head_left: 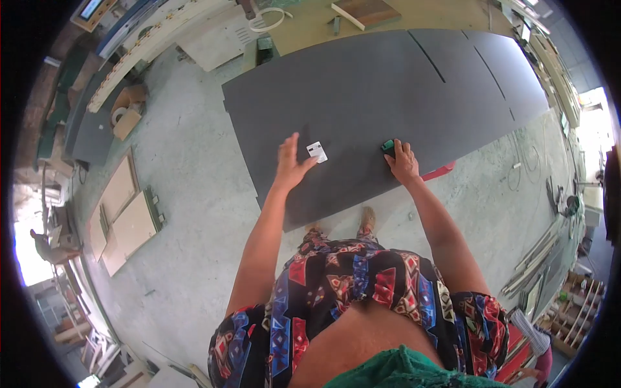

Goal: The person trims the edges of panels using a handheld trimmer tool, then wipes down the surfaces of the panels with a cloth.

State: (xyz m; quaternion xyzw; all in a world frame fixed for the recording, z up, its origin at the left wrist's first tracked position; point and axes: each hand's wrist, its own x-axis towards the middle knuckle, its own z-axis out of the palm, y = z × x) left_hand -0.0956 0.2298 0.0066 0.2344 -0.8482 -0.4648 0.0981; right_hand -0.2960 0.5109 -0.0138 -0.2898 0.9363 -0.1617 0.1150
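A large dark grey panel (349,84) lies flat before me, with narrow slots cut near its far right end. On it is a small white label (315,150) with dark printing. My left hand (292,167) is just left of this label, fingers apart and slightly blurred, its thumb reaching the label's lower corner; whether it presses there I cannot tell. My right hand (404,163) is closed around a small green and black block-like tool (389,147) resting on the panel. The hand covers part of that tool, so its exact kind is hidden.
Beyond the panel, a brown-topped board (367,13) lies on a table. Leaning boards (132,226) and an open cardboard box (129,111) stand on the floor at left. A red object (440,171) shows under the panel's near edge. Another person's sleeve (532,333) appears at lower right.
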